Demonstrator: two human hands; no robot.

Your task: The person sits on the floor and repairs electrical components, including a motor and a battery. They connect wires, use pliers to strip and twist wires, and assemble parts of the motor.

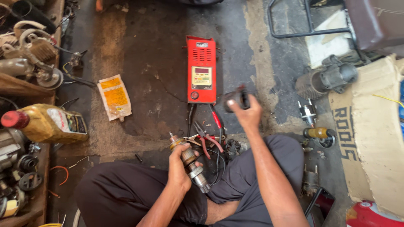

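Sitting on the floor [160, 84], the person is gripping a starter armature [189, 164] in the left hand [180, 168] at lower centre, while the right hand [247, 114] is lifting a blurred dark part [236, 99] just right of the red tester [201, 69]. This looks like mid-disassembly; the next move probably calls for bringing the two pieces together carefully, clear of the red-handled pliers [208, 141].

a dark, oil-stained concrete floor [160, 80] carries everything. a red tester box [201, 69] lies at centre, a yellow sachet [114, 97] to its left, red-handled pliers [207, 141] just below it. a yellow oil bottle [46, 123] lies at left, a grey starter motor [326, 79] and flattened cardboard [370, 138] at right.
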